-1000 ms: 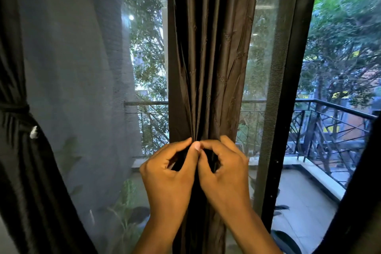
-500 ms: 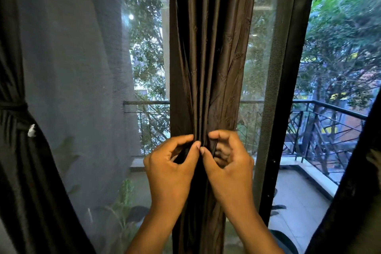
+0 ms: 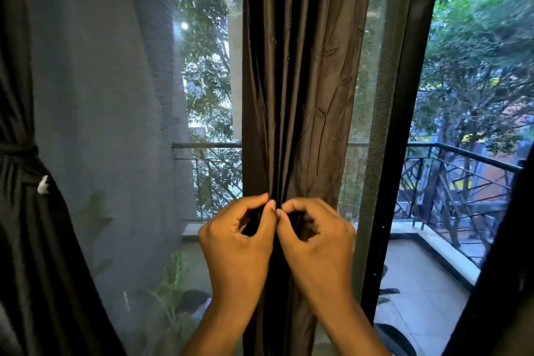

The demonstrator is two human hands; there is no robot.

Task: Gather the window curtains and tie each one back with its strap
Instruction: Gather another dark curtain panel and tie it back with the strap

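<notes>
A dark brown curtain (image 3: 300, 81) hangs gathered into a narrow bundle in the middle of the window. My left hand (image 3: 237, 246) and my right hand (image 3: 315, 243) meet in front of it at waist height. Each pinches a dark strap end between thumb and fingers, thumbs nearly touching. The strap itself is mostly hidden by my fingers and the folds. At the far left a second dark curtain (image 3: 26, 225) is bound by its strap (image 3: 17, 150), with a small white tag (image 3: 43, 184) on it.
A grey mesh screen (image 3: 109, 95) covers the left pane. A black window frame (image 3: 404, 113) stands just right of the curtain. Beyond are a balcony railing (image 3: 462, 179), tiled floor and trees. Another dark curtain edge (image 3: 502, 283) fills the lower right corner.
My hands have stayed at the same spot on the curtain. The fingers of both have shifted slightly around the strap ends, and the right hand's fingers have curled in closer.
</notes>
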